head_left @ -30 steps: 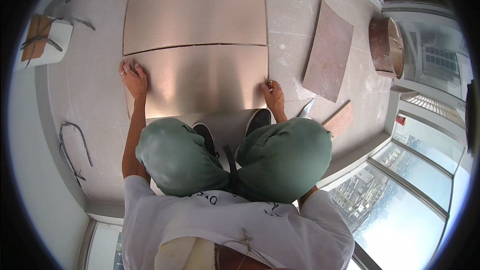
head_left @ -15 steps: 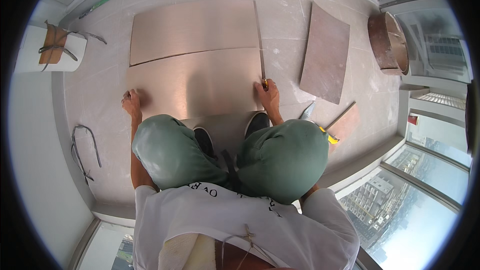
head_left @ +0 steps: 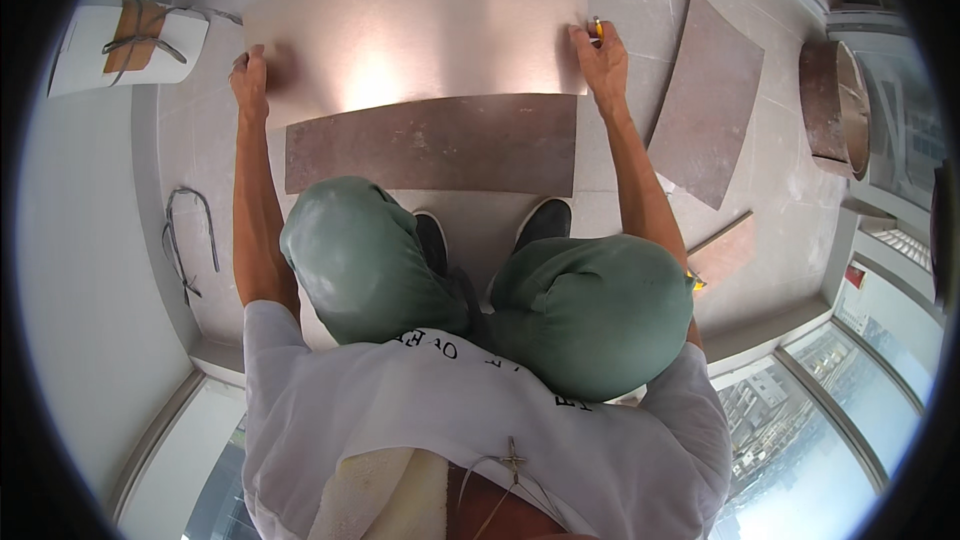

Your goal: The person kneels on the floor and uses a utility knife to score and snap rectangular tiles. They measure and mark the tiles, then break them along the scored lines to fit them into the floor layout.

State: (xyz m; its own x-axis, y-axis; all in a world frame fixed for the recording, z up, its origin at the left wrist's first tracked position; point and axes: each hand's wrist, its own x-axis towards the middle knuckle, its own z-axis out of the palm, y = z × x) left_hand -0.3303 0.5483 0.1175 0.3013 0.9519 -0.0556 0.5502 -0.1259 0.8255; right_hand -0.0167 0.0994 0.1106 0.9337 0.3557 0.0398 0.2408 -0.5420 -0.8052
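A shiny copper-coloured sheet (head_left: 420, 30) is held out in front of me by its two short sides. My left hand (head_left: 250, 80) is closed on its left edge, and my right hand (head_left: 602, 65) is closed on its right edge. A small yellow object (head_left: 598, 32), whose kind I cannot make out, also sits in the right hand's fingers. Below the near edge of the sheet, a dull brown sheet (head_left: 430, 148) lies on the floor before my shoes. The floor behind the held sheet is hidden.
To the right lie a larger brown sheet (head_left: 708, 100) and a smaller piece (head_left: 728, 248); a yellow tool (head_left: 697, 281) shows partly beside my knee. A curled brown roll (head_left: 833, 108) stands by the window. On the left are a tied white roll (head_left: 165, 48) and a dark cord (head_left: 190, 230).
Both hands have moved forward, away from my knees, carrying the near copper-coloured sheet up and away. The dull brown sheet has come into view, and the far copper-coloured piece is now covered.
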